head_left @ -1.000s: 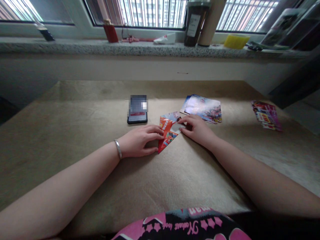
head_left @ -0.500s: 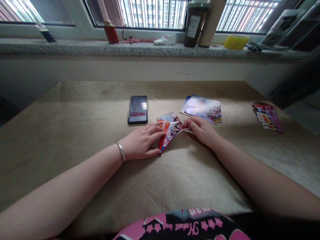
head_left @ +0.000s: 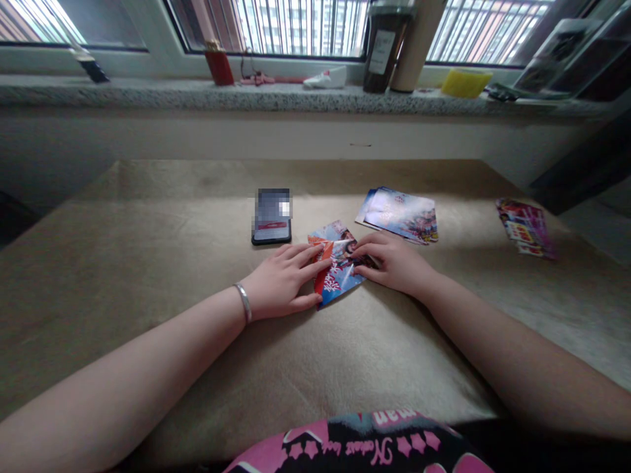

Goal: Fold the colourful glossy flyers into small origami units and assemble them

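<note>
A colourful printed paper sheet, partly folded with a red flap at its left, lies on the tan table. My left hand rests on its left edge, fingers stretched flat and a silver bracelet on the wrist. My right hand presses its fingers flat on the sheet's right side. Both hands hold the paper down against the table.
A dark phone lies just behind the paper. A stack of printed sheets sits to the right, and more leaflets near the right edge. The window sill holds a red cup, a dark jar and a yellow sponge.
My right hand folded the sheet's right flap over and pressed it flat, so the blue printed side now shows. My left hand stayed on the left edge.
</note>
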`<action>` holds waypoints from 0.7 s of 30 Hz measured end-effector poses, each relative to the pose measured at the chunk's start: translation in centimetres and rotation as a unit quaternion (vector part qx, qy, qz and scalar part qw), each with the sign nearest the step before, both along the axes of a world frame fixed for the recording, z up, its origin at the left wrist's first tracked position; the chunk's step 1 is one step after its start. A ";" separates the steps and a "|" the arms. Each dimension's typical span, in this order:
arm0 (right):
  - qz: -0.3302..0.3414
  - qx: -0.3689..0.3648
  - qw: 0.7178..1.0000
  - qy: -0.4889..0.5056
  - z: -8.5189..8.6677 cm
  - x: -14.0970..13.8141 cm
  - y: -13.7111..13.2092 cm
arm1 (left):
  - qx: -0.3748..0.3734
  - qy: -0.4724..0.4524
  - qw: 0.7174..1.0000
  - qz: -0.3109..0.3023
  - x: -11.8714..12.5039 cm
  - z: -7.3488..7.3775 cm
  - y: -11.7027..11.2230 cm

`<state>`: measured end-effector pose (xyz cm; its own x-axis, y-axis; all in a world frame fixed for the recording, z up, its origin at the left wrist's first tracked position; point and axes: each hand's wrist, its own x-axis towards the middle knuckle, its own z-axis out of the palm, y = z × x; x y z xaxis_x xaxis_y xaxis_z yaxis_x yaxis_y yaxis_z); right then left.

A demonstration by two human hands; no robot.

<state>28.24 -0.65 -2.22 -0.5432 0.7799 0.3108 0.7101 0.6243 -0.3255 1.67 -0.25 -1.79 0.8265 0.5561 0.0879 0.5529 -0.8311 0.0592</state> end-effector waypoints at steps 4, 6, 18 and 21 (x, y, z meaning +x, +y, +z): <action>0.023 0.015 0.999 -0.025 0.2 -0.2 -0.1 | 0.000 -0.012 1.000 0.021 0.5 0.0 -0.2; 0.029 0.014 0.999 -0.038 0.4 -0.3 -0.1 | 0.000 -0.026 0.999 0.031 0.7 0.1 -0.3; 0.031 -0.013 0.999 -0.012 -0.5 0.2 0.4 | 0.012 -0.115 0.993 0.002 0.8 -0.1 0.1; 0.035 -0.023 0.999 -0.016 -0.2 0.0 0.2 | 0.002 -0.087 0.996 0.018 0.8 -0.3 0.2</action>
<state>28.23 -0.42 -2.45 -0.6057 0.7526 0.2582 0.6757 0.6579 -0.3326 2.45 -0.08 -2.13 0.7776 0.5848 0.2310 0.5644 -0.8111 0.1536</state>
